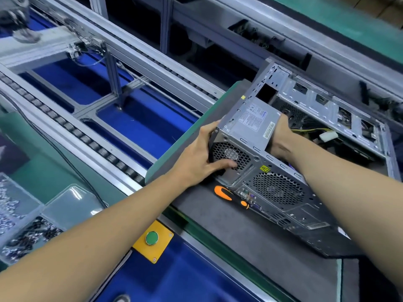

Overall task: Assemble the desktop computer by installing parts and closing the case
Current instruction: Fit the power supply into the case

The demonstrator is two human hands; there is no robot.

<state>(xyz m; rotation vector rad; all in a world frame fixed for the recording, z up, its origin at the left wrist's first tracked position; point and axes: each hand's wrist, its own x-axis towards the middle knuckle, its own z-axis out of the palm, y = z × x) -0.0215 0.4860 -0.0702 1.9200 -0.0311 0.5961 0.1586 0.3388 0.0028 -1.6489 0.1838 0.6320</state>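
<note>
An open grey desktop case (272,186) lies on its side on a dark mat, its rear panel with round fan grilles facing me. A grey power supply (253,123) with a white label sits in the case's near top corner. My left hand (202,158) grips the corner of the case from outside, thumb on the honeycomb grille. My right hand (280,138) reaches inside the case and holds the inner end of the power supply. Yellow and black cables with a white connector (327,135) lie in the case beyond it.
An orange-and-black screwdriver (231,196) lies on the mat (229,232) against the case's rear panel. A yellow box with a green button (152,238) sits at the near edge. Clear trays of screws (32,232) stand at the left. Conveyor rails (87,136) run diagonally behind.
</note>
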